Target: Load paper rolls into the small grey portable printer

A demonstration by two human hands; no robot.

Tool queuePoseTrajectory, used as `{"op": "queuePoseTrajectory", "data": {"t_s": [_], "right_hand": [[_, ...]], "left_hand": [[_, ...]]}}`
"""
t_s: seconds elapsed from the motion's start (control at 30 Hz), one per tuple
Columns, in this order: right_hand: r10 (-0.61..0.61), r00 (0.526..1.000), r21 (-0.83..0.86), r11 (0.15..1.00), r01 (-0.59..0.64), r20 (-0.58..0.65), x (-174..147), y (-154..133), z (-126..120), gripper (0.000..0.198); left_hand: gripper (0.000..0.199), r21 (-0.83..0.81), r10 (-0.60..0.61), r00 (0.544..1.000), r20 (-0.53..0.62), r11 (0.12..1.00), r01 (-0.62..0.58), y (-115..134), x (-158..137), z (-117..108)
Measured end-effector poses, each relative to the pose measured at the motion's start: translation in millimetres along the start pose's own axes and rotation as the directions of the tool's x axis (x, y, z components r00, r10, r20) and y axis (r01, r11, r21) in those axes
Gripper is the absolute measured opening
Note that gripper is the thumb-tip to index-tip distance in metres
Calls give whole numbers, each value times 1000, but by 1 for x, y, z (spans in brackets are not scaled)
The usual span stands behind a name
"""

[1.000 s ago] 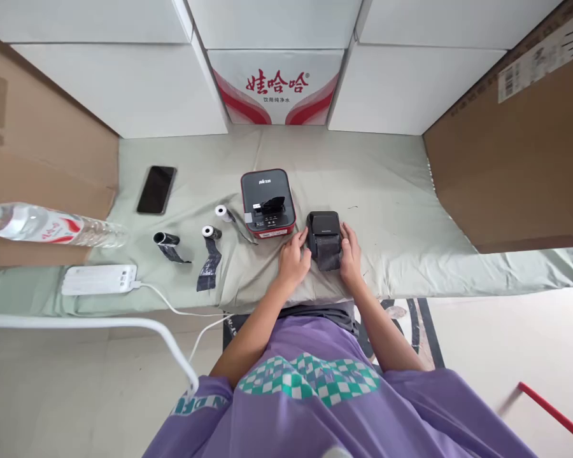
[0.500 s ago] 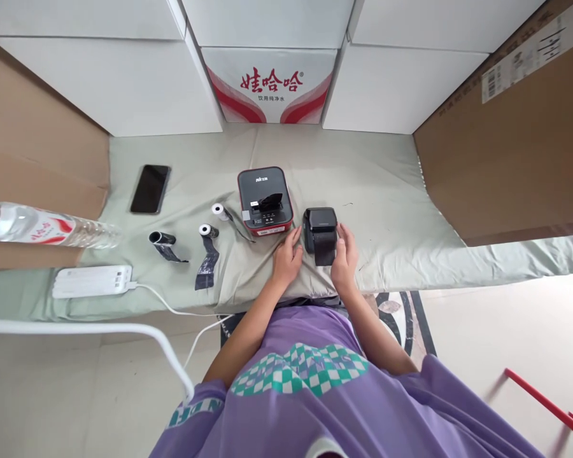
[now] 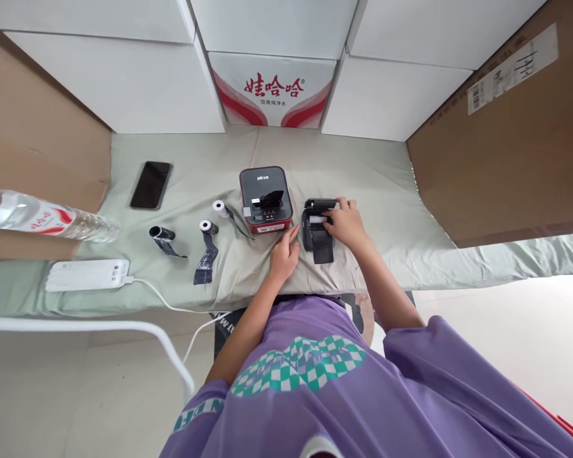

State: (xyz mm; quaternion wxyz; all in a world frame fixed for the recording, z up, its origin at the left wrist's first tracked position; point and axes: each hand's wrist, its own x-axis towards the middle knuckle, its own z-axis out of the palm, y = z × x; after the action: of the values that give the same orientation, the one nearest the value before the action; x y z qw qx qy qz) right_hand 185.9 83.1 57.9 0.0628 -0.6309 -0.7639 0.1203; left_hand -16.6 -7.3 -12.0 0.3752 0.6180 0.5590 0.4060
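Note:
A small black portable printer (image 3: 308, 236) lies on the cloth, its lid (image 3: 319, 203) raised at the back. Inside, a white roll (image 3: 318, 219) shows, and a dark strip (image 3: 323, 247) hangs from the front. My right hand (image 3: 346, 224) grips the printer at its right side, fingers at the lid and thumb over the opening by the roll. My left hand (image 3: 284, 256) rests on the cloth just left of the printer, fingers stretched out and holding nothing. A larger black-and-red printer (image 3: 266, 181) stands behind the left hand, with a dark strip emerging from its top.
Left lie two small rolls (image 3: 206, 227) with dark strips unrolled, a dark hollow roll (image 3: 162, 234), a phone (image 3: 151, 184) and a white power bank (image 3: 86, 275) with a cable. A water bottle (image 3: 42, 216) stands far left. White boxes (image 3: 272, 89) and cardboard boxes (image 3: 506, 159) enclose the surface.
The small printer's lid has swung up and back, exposing the roll. My right hand has moved from its right side up to the lid and opening. My left hand has barely moved.

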Motion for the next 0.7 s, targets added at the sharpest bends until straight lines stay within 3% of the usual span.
{"op": "queuePoseTrajectory", "data": {"t_s": [0.1,0.2,0.33,0.47,0.57,0.7], "right_hand": [[56,986,-121,992,-37,155,9,-17,-12,39],[44,974,-139,990,-14,220,15,-18,-14,37],[-49,984,25,999,45,174,10,-2,-14,43],[-108,985,183,980,82,136,-10,11,-25,34],[-68,985,201,979,35,158,-19,11,-30,33],[-27,985,205,979,-9,173,-11,8,-23,29]], "left_hand": [[49,5,-16,1000,1,1000,16,1,1,0],[49,-6,-11,1000,-4,1000,11,2,1,0],[50,-25,3,1000,-3,1000,-3,3,0,-1],[51,-49,-41,999,9,998,41,2,0,-1],[51,-68,-64,998,21,996,65,2,0,-2],[51,-66,5,1000,13,998,-4,2,-1,-3]]}}
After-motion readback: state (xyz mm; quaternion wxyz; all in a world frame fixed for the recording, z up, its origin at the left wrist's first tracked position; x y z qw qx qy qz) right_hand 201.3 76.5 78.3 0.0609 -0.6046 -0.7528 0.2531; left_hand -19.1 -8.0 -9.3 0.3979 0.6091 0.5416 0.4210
